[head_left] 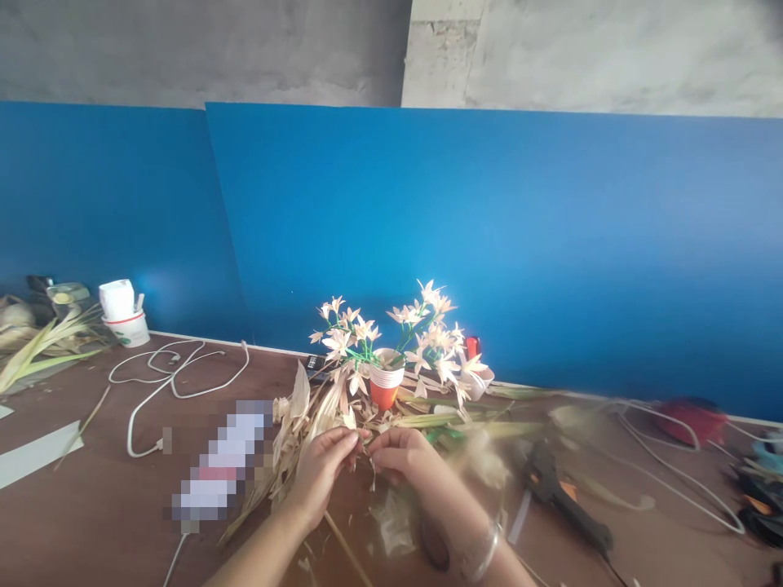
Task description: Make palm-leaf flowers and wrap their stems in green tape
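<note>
My left hand (324,469) is closed in a pinch in front of the potted flowers. A small pale husk flower petal (349,418) rises just above its thumb and fingertips and seems to be held there. Close beside it, my right hand (407,456) has its fingertips pressed together; what they hold is too small to make out. A thin pale strip (373,477) hangs below those fingertips. Behind both hands stands an orange and white paper cup (385,387) holding pale handmade flowers (437,334) on green stems.
Dried husks (287,456) lie around the cup. A black glue gun (563,497) rests at right, and a blurred-out power strip (223,465) at left. White cables (177,375) loop across the brown table (73,522). A blue panel (477,228) stands behind.
</note>
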{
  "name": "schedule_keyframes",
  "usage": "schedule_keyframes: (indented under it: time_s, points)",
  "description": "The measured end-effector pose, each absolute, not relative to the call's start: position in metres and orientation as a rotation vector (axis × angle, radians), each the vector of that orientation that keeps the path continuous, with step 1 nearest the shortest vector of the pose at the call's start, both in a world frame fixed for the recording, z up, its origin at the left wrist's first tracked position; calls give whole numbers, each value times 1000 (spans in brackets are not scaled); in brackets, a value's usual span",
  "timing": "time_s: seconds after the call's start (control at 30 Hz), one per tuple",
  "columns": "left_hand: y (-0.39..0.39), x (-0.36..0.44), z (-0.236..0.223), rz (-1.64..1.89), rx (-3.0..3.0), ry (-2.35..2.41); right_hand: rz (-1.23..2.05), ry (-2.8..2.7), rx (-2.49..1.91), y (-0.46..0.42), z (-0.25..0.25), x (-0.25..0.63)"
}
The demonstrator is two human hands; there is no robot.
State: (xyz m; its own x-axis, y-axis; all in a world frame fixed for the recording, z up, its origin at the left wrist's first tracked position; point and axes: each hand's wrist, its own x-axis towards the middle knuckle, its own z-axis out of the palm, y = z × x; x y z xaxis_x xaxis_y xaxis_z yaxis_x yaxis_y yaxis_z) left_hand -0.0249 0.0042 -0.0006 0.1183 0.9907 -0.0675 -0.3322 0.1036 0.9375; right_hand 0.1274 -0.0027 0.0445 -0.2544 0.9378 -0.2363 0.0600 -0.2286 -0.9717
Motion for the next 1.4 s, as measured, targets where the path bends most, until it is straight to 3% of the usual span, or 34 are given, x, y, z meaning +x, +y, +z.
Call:
schedule_keyframes:
  time_s: [1.4]
  points:
    - [3,-25,-1,1204,854,859,1615,-1284,-1238,4,35,130]
